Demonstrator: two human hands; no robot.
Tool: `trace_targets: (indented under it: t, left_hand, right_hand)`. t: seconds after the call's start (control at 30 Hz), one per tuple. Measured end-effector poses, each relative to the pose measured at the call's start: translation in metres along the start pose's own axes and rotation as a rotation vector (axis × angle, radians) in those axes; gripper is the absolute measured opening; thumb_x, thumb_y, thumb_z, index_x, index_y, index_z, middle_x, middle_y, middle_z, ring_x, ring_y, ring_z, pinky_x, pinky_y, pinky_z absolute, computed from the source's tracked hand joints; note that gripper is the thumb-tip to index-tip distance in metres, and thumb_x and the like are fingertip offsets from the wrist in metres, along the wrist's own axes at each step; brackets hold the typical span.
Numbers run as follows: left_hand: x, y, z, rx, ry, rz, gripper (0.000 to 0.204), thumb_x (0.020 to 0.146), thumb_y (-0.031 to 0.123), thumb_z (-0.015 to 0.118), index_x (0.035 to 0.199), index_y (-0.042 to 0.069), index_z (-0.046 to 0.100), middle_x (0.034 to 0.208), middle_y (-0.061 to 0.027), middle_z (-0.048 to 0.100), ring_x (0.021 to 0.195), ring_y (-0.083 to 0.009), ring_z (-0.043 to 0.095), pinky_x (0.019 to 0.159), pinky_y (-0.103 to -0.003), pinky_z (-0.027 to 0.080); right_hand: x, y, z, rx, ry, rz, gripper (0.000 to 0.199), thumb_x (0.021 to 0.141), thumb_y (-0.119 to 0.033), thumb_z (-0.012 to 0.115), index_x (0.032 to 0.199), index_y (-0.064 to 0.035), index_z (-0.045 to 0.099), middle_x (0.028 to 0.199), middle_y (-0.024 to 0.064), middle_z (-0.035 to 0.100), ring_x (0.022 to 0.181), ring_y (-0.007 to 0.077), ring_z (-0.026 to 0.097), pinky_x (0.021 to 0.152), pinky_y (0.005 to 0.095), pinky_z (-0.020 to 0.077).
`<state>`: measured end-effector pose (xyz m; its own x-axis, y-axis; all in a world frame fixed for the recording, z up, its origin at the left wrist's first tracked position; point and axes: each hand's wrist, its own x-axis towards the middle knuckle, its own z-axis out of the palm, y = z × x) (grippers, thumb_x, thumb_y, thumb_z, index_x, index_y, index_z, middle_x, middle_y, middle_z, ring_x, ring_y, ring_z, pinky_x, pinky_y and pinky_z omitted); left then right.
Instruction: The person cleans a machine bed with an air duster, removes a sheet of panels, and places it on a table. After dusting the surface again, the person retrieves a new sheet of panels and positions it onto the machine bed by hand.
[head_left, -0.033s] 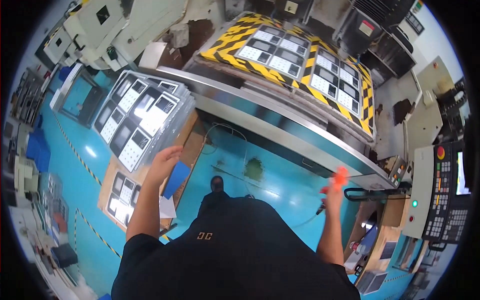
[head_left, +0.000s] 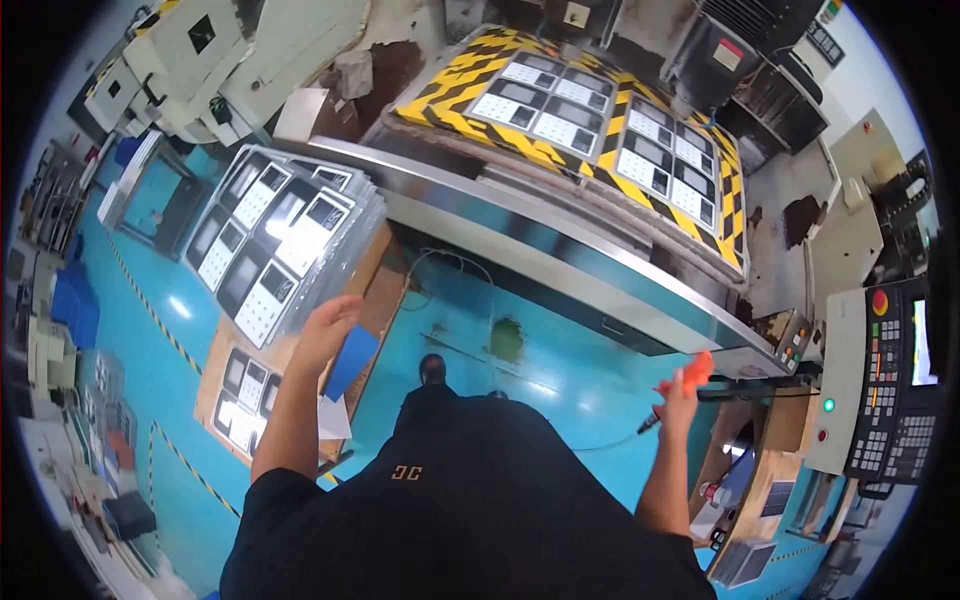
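Note:
My right hand is closed around a red-orange air blow gun, whose thin hose trails off to the left below it. The machine's front ledge is just beyond the gun. Over on the left, my left hand holds nothing that I can see, its fingers partly stretched out. It hovers by the near right corner of a stack of printed clear panels; I cannot tell whether it touches them. Close below that hand is a blue block at the wooden table's edge.
Several printed panels lie on the machine bed with yellow-black striped tape. A control panel with a red knob stands at right. A wooden table bears the stack and another printed sheet. A hose loops on the blue floor.
My right hand has shifted slightly right and down with the air blow gun, which has turned to point more to the right. My left hand has barely moved.

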<state>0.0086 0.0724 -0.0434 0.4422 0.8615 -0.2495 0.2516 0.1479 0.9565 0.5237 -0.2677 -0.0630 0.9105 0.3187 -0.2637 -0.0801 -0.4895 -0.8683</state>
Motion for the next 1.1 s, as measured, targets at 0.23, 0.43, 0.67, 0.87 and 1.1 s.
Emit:
trace_targets:
  t: [0.23,0.43,0.67,0.87,1.1]
  left_hand:
    - [0.049,0.0,0.072,-0.073,-0.081,-0.054,0.03,0.088,0.009,0.061,0.116,0.001,0.056,0.107,-0.0078,0.063,0.101,-0.0149,0.059,0.083,-0.027,0.048]
    - [0.09,0.0,0.104,0.271,-0.083,-0.032,0.015,0.084,0.012,0.066,0.096,0.003,0.063,0.076,-0.0045,0.063,0.07,-0.0125,0.06,0.062,-0.028,0.048]
    - [0.1,-0.018,0.087,0.371,-0.171,0.003,0.012,0.082,0.009,0.06,0.091,0.004,0.066,0.075,-0.007,0.066,0.07,-0.0161,0.062,0.064,-0.031,0.049]
    - [0.104,0.036,0.009,0.264,-0.296,0.175,0.028,0.082,0.006,0.059,0.11,0.006,0.065,0.107,-0.0115,0.066,0.098,-0.0197,0.063,0.083,-0.031,0.05]
    - [0.132,0.093,-0.097,0.795,-0.029,0.423,0.046,0.08,0.013,0.066,0.125,0.006,0.058,0.13,-0.0227,0.055,0.119,-0.0381,0.054,0.1,-0.041,0.044]
  right_hand:
    - [-0.095,-0.031,-0.01,-0.513,-0.749,-0.246,0.036,0.088,-0.03,0.067,0.111,-0.0024,0.062,0.097,0.0157,0.069,0.093,0.0266,0.067,0.086,0.0379,0.0507]
    - [-0.122,-0.08,0.031,-0.616,-0.806,-0.286,0.053,0.085,-0.045,0.068,0.105,0.0007,0.05,0.091,0.0272,0.065,0.09,0.0452,0.063,0.076,0.0458,0.0497]
    - [-0.114,-0.149,0.086,-0.906,-0.917,-0.422,0.056,0.087,-0.052,0.062,0.103,0.0012,0.052,0.089,0.0269,0.065,0.087,0.0463,0.062,0.073,0.0495,0.0488]
    - [-0.055,-0.285,0.13,-0.811,-0.892,-0.603,0.049,0.091,-0.041,0.06,0.133,-0.0154,0.052,0.11,0.0165,0.067,0.098,0.0354,0.064,0.084,0.0421,0.0497]
    - [-0.048,-0.487,0.298,-1.407,-0.579,-0.873,0.049,0.089,-0.044,0.06,0.116,-0.0047,0.05,0.099,0.0215,0.065,0.093,0.0403,0.062,0.079,0.047,0.0469]
